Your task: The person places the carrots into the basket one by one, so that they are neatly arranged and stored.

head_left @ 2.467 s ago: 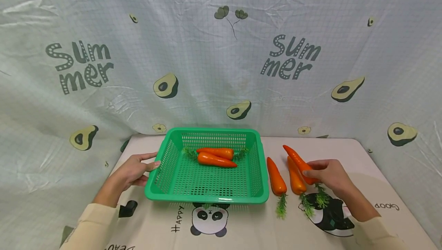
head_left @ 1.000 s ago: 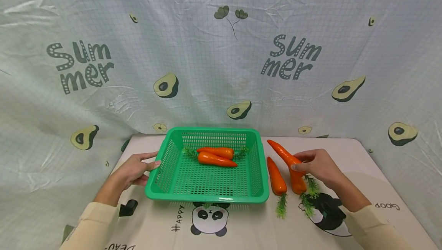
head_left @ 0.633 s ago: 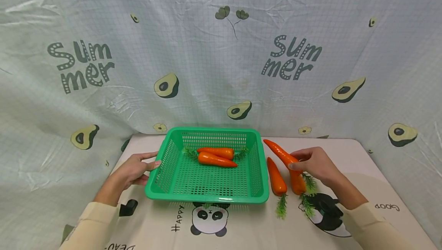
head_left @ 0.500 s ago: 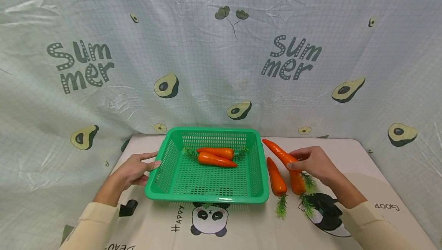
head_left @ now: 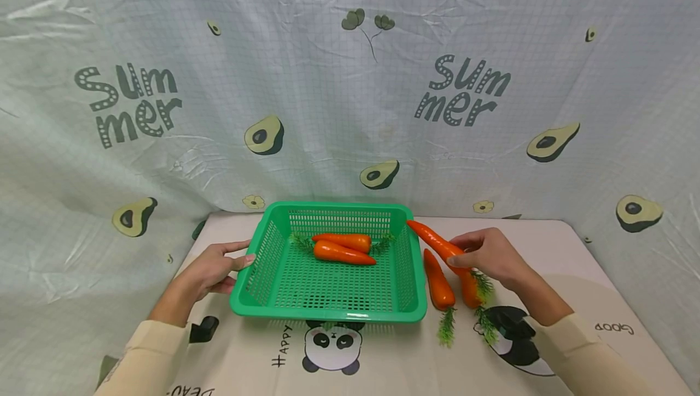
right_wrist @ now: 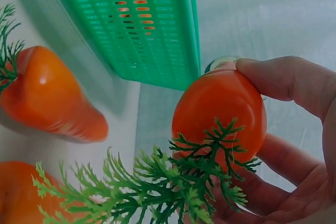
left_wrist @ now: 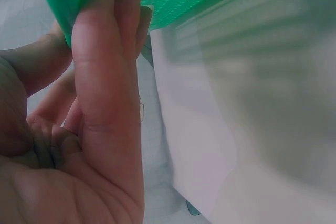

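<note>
My left hand (head_left: 210,267) pinches the left rim of a green plastic basket (head_left: 328,314), thumb over the edge and fingers below, as the left wrist view also shows. Two orange toy carrots with green tops lie inside it, a front carrot (head_left: 343,252) and a rear carrot (head_left: 358,242). My right hand (head_left: 489,256) holds another carrot (head_left: 432,238) near its thick end, its tip at the basket's right rim. In the right wrist view that held carrot (right_wrist: 220,111) hangs above the table, leaves towards the camera.
Right of the basket, one carrot (head_left: 439,283) lies on the table (head_left: 404,365). Beside it another carrot (head_left: 470,294) is partly covered by the held one. Behind the table hangs a pale cloth (head_left: 317,80) printed with avocados.
My right hand has carried its carrot leftward from the right side of the table, so the tip now reaches the basket's rim. The left hand and basket have stayed put.
</note>
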`<state>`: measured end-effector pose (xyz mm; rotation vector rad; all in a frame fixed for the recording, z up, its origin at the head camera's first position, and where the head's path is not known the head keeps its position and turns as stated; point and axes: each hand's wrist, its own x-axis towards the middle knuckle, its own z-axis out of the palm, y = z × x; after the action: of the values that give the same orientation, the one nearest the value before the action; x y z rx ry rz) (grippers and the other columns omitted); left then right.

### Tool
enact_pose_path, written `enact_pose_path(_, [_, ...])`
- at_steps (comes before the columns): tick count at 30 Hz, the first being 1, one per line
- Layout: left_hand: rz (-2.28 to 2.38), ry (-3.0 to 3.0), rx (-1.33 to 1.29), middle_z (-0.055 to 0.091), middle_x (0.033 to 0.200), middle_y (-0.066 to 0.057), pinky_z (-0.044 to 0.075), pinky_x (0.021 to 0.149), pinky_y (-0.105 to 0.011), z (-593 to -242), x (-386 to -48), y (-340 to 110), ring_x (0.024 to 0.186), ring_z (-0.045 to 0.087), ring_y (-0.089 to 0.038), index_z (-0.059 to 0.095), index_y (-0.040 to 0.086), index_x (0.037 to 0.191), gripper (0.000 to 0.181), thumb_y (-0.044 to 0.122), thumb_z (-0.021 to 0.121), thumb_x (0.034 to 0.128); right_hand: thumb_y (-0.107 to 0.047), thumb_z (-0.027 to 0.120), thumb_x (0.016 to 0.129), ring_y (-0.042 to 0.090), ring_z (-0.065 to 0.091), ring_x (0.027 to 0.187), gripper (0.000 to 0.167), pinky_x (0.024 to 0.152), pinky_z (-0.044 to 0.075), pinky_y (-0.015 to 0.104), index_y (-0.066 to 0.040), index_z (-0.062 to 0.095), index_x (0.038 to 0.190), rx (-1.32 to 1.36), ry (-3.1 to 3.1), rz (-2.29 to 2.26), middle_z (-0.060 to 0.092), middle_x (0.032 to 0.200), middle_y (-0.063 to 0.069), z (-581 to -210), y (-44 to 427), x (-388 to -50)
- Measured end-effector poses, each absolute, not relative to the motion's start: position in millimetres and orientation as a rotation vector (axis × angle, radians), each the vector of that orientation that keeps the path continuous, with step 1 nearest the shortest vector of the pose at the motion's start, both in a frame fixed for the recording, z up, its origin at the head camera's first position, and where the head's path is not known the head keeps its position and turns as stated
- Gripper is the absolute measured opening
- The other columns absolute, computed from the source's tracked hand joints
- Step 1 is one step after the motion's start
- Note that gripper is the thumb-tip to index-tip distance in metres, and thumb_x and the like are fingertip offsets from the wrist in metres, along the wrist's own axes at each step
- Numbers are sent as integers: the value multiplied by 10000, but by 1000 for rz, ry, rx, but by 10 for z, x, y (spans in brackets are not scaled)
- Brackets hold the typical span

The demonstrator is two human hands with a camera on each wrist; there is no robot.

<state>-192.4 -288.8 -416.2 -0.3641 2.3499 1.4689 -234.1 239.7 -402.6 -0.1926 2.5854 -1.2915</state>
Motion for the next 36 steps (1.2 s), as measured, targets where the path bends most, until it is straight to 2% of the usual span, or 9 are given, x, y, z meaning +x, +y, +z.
enact_pose_path(8, [1474, 2345, -364, 755, 857, -54, 634, 587, -342, -4165, -1921, -2897, 650, 762, -188, 316, 72, 1639, 662, 227, 613, 1067, -166, 830, 868, 232, 681, 890, 431, 752, 631, 329, 42, 736, 1234, -242, 2579, -1285, 765, 1138, 189, -3993, 2328, -2344])
enact_pose_path(15, [1483, 2336, -360, 759, 850, -55, 633, 583, -340, -4162, -1915, -2899, 643, 760, -187, 314, 76, 1640, 661, 225, 611, 1069, -160, 847, 855, 221, 714, 862, 434, 766, 637, 348, 38, 739, 1226, -264, 2566, -1306, 777, 1068, 173, -3985, 2277, -2363])
enact_pose_path(22, [1485, 2335, -362, 761, 849, -59, 631, 579, -340, -4161, -1909, -2892, 637, 759, -188, 318, 76, 1638, 657, 224, 611, 1069, -171, 845, 857, 224, 728, 845, 426, 784, 628, 362, 22, 743, 1223, -263, 2559, -1292, 770, 1074, 165, -3979, 2235, -2369])
enact_pose_path(36, [1476, 2336, -355, 732, 805, -28, 613, 554, -314, -4158, -1913, -2882, 587, 726, -162, 328, 70, 1634, 643, 223, 603, 1073, -157, 838, 855, 241, 734, 790, 405, 735, 608, 349, 11, 750, 1212, -297, 2548, -1300, 772, 1004, 147, -3965, 2126, -2393])
